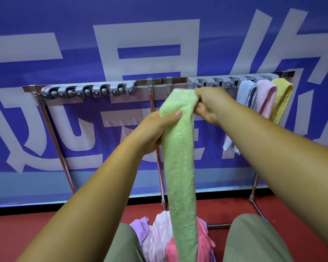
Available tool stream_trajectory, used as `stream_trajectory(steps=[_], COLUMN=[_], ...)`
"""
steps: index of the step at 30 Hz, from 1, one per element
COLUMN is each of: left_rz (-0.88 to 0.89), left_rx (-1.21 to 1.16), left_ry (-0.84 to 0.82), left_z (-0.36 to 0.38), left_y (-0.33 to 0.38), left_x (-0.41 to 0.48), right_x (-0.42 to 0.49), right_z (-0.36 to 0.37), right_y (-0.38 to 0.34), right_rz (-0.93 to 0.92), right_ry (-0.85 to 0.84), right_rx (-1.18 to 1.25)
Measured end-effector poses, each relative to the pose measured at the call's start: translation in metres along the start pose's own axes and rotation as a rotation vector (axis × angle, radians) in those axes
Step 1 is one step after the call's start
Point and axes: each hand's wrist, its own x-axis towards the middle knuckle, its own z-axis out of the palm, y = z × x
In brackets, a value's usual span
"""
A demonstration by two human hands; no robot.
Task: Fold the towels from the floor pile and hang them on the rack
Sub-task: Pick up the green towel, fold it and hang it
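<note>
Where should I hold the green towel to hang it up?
Probably near its top end, one hand on each side edge, as the left hand and right hand do. The green towel hangs as a long narrow strip, so the top steers it onto the rack.

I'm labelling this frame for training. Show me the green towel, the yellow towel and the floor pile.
green towel (180, 157), head view, middle of its hanging length.
yellow towel (281, 95), head view, its upper folded part.
floor pile (157, 239), head view, pale pink cloth at its centre.
</note>
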Motion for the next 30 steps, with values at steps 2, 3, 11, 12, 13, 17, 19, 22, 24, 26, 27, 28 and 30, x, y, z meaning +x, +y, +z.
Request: stream_trajectory(steps=[2,3,11,12,13,17,19,22,24,26,27,28,30], left_rz=[-0.014,-0.043,-0.163,-0.167,-0.173,-0.226,-0.241,-0.227,-0.239,-0.262,-0.282,-0.317,-0.435], left_rx=[-0.079,-0.129,-0.448,-0.501,-0.568,-0.818,-0.917,-0.949,-0.914,-0.818,-0.770,-0.732,-0.628], left_ry=[0.032,0.057,0.234,0.243,0.250,0.256,0.285,0.394,0.406,0.316,0.251,0.196,0.106], left_z=[-0.001,-0.002,-0.029,-0.032,-0.035,-0.041,-0.043,-0.044,-0.044,-0.044,-0.045,-0.046,-0.049], left_y=[0.007,0.011,0.049,0.053,0.056,0.066,0.067,0.065,0.059,0.044,0.035,0.024,0.000], left_x=[0.004,0.007,0.030,0.032,0.033,0.037,0.042,0.050,0.051,0.049,0.048,0.047,0.042], right_x=[-0.002,-0.003,-0.020,-0.021,-0.023,-0.033,-0.037,-0.038,-0.038,-0.037,-0.035,-0.032,-0.025], right_z=[-0.007,-0.012,-0.022,-0.021,-0.021,-0.020,-0.018,-0.015,-0.013,-0.010,-0.008,-0.006,-0.003], right_y=[0.011,0.019,0.054,0.056,0.057,0.060,0.062,0.066,0.067,0.068,0.069,0.071,0.074], right_rz=[0.203,0.317,0.379,0.336,0.297,0.207,0.165,0.160,0.159,0.159,0.164,0.172,0.201], right_ry=[-0.087,-0.142,-0.565,-0.567,-0.569,-0.565,-0.532,-0.514,-0.491,-0.465,-0.440,-0.402,-0.312], right_rx=[-0.136,-0.177,-0.089,-0.135,-0.186,-0.272,-0.227,-0.168,-0.179,-0.156,-0.131,-0.106,-0.059])
